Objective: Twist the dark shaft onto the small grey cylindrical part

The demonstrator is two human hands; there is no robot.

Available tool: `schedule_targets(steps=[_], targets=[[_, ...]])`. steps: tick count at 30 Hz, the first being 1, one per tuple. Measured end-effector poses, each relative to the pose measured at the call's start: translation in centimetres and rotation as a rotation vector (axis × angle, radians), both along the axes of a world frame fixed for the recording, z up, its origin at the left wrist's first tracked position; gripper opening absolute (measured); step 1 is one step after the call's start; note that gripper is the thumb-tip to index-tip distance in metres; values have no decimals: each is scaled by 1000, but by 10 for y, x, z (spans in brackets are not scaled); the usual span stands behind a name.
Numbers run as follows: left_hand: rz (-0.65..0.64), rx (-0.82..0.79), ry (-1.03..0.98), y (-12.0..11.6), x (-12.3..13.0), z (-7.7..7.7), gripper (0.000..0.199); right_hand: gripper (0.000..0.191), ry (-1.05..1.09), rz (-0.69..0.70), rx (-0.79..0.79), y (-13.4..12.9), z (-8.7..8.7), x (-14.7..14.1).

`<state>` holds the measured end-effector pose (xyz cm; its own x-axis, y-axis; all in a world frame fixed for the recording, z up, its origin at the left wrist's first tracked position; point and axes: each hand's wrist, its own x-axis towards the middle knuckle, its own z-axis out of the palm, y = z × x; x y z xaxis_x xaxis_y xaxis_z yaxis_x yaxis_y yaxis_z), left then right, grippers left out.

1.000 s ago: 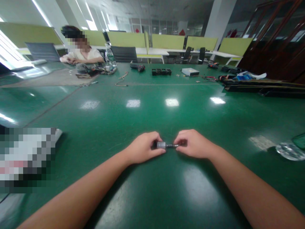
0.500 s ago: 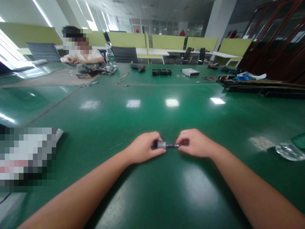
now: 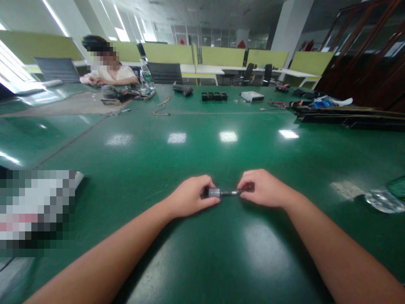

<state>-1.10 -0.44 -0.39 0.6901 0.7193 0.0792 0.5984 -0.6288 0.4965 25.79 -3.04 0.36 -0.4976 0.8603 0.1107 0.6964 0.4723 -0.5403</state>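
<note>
Just above the green tabletop, near the middle of the head view, is a small grey cylinder (image 3: 214, 193) with a thin metallic shaft (image 3: 228, 193) pointing right. My left hand (image 3: 193, 196) is closed round the cylinder, with thumb and fingers on either side of it. At the shaft's far end, my right hand (image 3: 262, 188) is closed in a pinch. The fingertips hide the tip of the shaft, so I cannot make out what else may be there. The two parts lie in one line, roughly level.
A blurred-out box-like thing (image 3: 34, 207) lies at left, and a clear plastic item (image 3: 384, 200) at right. Along the far side are a black part (image 3: 214, 96), a white box (image 3: 252, 96) and a stack of dark panels (image 3: 354, 116). A person (image 3: 110, 71) sits across the table.
My right hand has shifted slightly to the right, and a little more of the shaft shows. My left hand and the grey cylinder have stayed in place.
</note>
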Motion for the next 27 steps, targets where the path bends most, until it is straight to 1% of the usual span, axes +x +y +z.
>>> schedule_targets(steps=[8, 17, 20, 22, 23, 24, 25, 27], targets=[[-4, 5, -3, 0, 0, 1, 29, 12, -10, -10, -23, -1, 1, 1], [-13, 23, -6, 1, 1, 0, 27, 11, 53, 18, 4, 0, -6, -4], [-9, 24, -4, 1, 2, 0, 27, 9, 68, 42, 33, 1, -9, -10], [-7, 20, -3, 1, 4, -1, 27, 11, 97, 61, 49, 2, -13, -16], [-6, 21, -1, 2, 4, -1, 27, 15, 138, 57, 46, 2, -15, -18], [2, 27, -1, 2, 5, -1, 27, 25, 208, 40, 30, 2, -17, -21], [4, 27, 1, 2, 5, -1, 27, 37, 260, 45, -14, 2, -20, -23], [2, 24, 1, 3, 5, -2, 26, 48, 330, 40, -94, 2, -23, -24]])
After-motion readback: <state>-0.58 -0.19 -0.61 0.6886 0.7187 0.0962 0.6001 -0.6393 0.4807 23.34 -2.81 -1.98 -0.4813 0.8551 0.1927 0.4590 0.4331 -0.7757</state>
